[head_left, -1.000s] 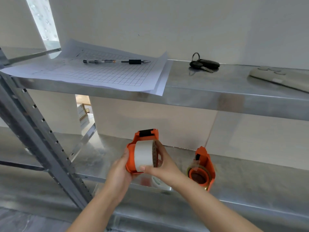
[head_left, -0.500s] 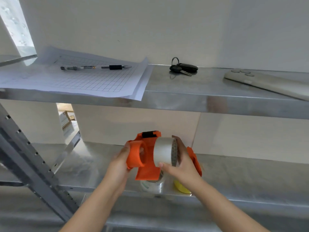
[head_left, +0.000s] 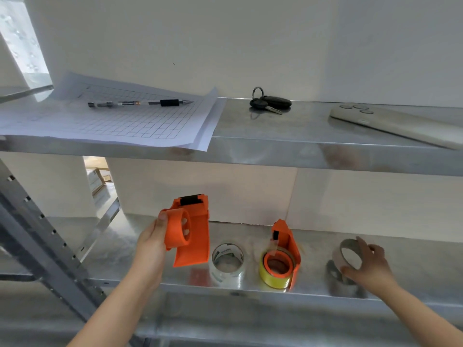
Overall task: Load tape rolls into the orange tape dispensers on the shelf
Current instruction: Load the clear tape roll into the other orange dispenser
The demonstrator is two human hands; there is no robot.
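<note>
My left hand (head_left: 150,244) grips an orange tape dispenser (head_left: 193,236) above the lower shelf (head_left: 421,266); its round hub is bare. Far to the right, my right hand (head_left: 372,267) holds a thin greyish tape roll (head_left: 338,255) just over the shelf surface, thumb under it and fingers behind it. A clear tape roll (head_left: 228,262) stands on the shelf between the hands. Beside it a second orange dispenser (head_left: 288,241) lies with a yellow tape roll (head_left: 266,274) on its hub.
The upper shelf (head_left: 300,128) carries gridded paper sheets (head_left: 112,123) with a pen (head_left: 140,103), a bunch of keys (head_left: 269,102) and a beige remote (head_left: 390,123). A slotted metal upright (head_left: 45,246) slants at the left. A white wall backs the shelves.
My right hand pulled the greyish roll off the held dispenser's hub and carried it right, down to the shelf. The left hand kept the dispenser, now without a roll.
</note>
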